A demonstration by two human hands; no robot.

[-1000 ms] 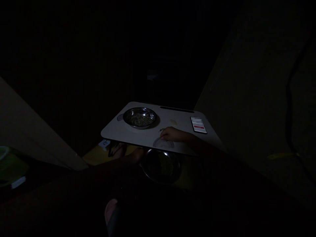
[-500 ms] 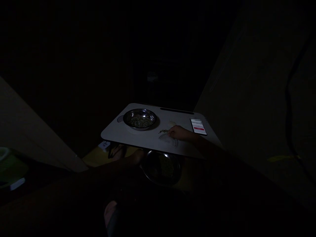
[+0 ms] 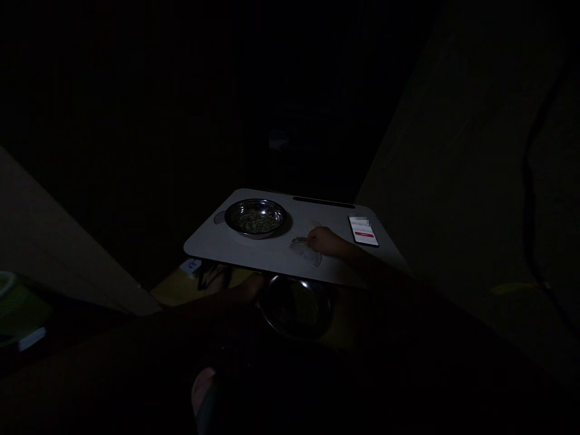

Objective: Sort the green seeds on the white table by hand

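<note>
My right hand (image 3: pixel 323 241) rests on the white folding table (image 3: pixel 254 255) with its fingers drawn together. Small green pieces (image 3: pixel 298 240) lie by its fingertips, beside a grey printed half-circle pattern (image 3: pixel 307 252); what the fingers pinch is hidden. Low and in the dark, my left hand (image 3: pixel 252 286) is closed at the left rim of a steel bowl (image 3: pixel 274 326) below the table's near edge. Greenish bits (image 3: pixel 306 304) lie in that bowl. Another steel bowl (image 3: pixel 233 225), holding many small green and pale pieces (image 3: pixel 257 222), stands on the table's left half.
A phone (image 3: pixel 364 230) with a lit screen lies at the table's right side. A dark slot (image 3: pixel 324 202) runs along the far edge. A wall (image 3: pixel 462 199) rises on the right, a pale panel (image 3: pixel 58 235) stands left, and a green container (image 3: pixel 22 311) is at far left.
The small green pieces beside my right fingertips have mostly gone from sight, and the hand sits slightly higher with fingers more bunched. My left hand and both bowls look almost unmoved.
</note>
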